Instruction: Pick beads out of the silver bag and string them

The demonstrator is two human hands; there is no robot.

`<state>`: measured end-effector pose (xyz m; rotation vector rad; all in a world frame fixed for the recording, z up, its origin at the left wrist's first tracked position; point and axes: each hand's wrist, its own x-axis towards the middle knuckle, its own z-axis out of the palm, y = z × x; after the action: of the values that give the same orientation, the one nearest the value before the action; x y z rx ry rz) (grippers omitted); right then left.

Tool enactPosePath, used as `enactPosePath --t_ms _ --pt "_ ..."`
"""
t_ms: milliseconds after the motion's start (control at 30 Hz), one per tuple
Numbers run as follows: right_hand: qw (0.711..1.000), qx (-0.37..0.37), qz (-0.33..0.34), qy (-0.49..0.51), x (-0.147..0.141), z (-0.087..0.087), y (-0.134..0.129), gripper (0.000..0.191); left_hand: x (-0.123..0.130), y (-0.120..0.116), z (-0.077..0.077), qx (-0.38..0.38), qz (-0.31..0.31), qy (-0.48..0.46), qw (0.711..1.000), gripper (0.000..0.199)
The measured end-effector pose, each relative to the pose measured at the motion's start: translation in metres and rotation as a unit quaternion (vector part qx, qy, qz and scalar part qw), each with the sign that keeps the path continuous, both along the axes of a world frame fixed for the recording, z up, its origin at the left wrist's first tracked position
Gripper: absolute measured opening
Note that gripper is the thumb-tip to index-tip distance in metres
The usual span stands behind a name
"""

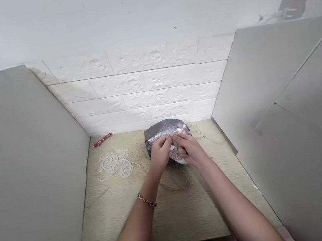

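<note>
My left hand (162, 152) and my right hand (187, 145) are close together over a dark grey, silvery bag-like thing (166, 125). Both are pinched at thumb and forefinger, with the fingertips nearly meeting. What sits in the pinch is too small to make out. Inside the silvery thing, just below my fingers, lie small pinkish pieces, partly hidden. A thin strand of tiny beads (175, 188) curves over the table below my hands. White bead strings (122, 164) lie in loose loops to the left.
The work surface is a light wooden table (178, 224). A small red stick-like packet (102, 140) lies at its back left. Grey panels stand at the left (27, 171) and right (298, 126), and a white brick-patterned wall (133, 83) closes the back. Thin strands (210, 139) trail at the right.
</note>
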<state>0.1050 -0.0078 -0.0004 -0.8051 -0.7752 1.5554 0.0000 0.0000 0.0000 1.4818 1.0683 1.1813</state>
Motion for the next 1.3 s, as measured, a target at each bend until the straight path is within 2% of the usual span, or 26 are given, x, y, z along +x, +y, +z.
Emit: enactPosePath --t_ms 333,600,1133,1300 --pt "1.0 0.013 -0.001 0.014 0.0022 -0.0051 0.0011 0.022 -0.0008 0.0015 -0.0011 -0.005 -0.023 -0.03 0.999 0.019" --pt "1.0 0.017 -0.005 0.007 0.002 -0.0058 0.0017 0.022 -0.001 0.0039 -0.0042 0.006 -0.018 -0.018 1.0 0.02" --pt "0.999 0.025 -0.034 -0.027 0.0029 -0.0033 0.0019 0.024 -0.0004 0.0016 0.003 0.029 -0.009 0.011 0.999 0.023" --pt "0.999 0.005 -0.035 0.035 0.0057 -0.0032 0.0022 0.021 0.0 0.0023 0.002 0.054 -0.006 0.033 0.998 0.026"
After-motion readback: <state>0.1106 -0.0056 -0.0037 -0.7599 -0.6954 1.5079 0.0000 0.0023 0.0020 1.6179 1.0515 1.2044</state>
